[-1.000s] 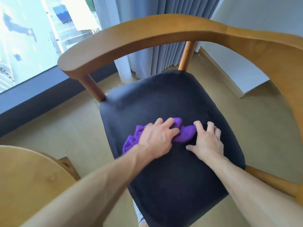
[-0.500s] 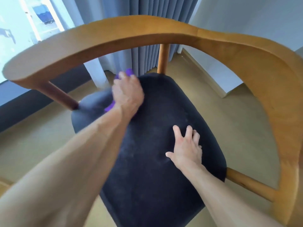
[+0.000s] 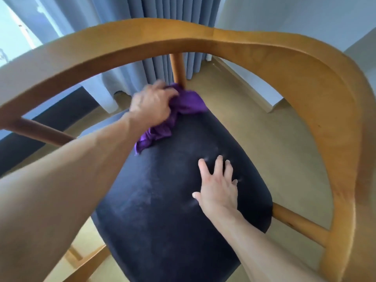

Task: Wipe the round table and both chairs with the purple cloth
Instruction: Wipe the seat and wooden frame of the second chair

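L hand (image 3: 151, 105) sits at approx 11 o'clock of the dark seat cushion (image 3: 173, 210), knuckles up, fingers curled down and bunched on the purple cloth (image 3: 183, 104), pressing it onto the far corner of the seat. Cloth is crumpled: one wad sticks out toward 1 o'clock from the hand, touching or just beside the rear wooden post (image 3: 178, 68) where post meets seat; a ragged tail trails back toward 7 o'clock under the wrist w/ its tip lying on the cushion. R hand (image 3: 218, 186) is flat on the cushion at approx 3 o'clock of seat centre, palm down, fingers spread & pointing to 12, holding nothing; fingertips dent the upholstery a bit. Both forearms bare, L one coming in from 8 o'clock, R from 5 o'clock. The chair (image 3: 305, 82) has a curved wooden back/arm rail arching over the seat from 9 o'clock round to 3 o'clock, w/ a side rail (image 3: 295, 222) joining at 4 o'clock & another strut at 9 o'clock. Cushion surface shows faint pale smears across the middle. Behind chair at 12 o'clock hang blue-grey curtains (image 3: 168, 13); bright window (image 3: 12, 37) at 10 o'clock; pale wall at 1–2 o'clock; tan floor (image 3: 254, 119) all round. Round table not in view. L hand edges slightly motion-blurred.
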A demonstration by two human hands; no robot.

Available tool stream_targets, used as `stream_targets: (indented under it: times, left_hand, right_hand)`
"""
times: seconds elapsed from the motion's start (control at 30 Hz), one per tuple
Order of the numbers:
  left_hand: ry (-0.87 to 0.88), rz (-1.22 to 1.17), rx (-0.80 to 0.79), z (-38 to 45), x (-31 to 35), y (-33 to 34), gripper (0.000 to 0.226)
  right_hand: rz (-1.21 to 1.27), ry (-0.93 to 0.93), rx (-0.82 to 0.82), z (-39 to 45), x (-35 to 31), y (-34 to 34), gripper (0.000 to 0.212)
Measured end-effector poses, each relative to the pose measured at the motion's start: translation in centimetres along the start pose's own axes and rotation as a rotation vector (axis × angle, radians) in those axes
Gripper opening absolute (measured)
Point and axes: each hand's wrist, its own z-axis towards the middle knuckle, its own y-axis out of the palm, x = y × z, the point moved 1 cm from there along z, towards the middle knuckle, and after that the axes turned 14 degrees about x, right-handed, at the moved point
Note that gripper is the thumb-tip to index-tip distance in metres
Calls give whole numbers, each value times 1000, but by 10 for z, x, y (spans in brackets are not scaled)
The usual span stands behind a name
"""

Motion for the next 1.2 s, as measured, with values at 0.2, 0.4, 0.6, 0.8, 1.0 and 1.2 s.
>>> stream_targets:
  times: [0.2,0.4,0.6,0.8,1.0,1.2]
  left_hand:
    - [-219,68,24,-6,72,9,34]
    - [368,-163,-229,-60,166,27,39]
    - [-98,-26,18,-80,28,1,41]
    - [-634,89,177,-199,-62,-19,33]
    - [-847,22,179,-282,16,-17,24]
    - [-630,-164,80,-311,114,-3,26]
  right_hand:
    - [-10,-39,-13,1,0,0,90]
    - [-28,-84,-25,-8,7,-5,61]
    - [-36,-101,-91,-5,4,-9,87]
    - [-70,-92,-102,-6,4,-12,87]
    - [-1,-58,-168,-6,5,-22,85]
    - [163,-75,-107,-32,9,-31,56]
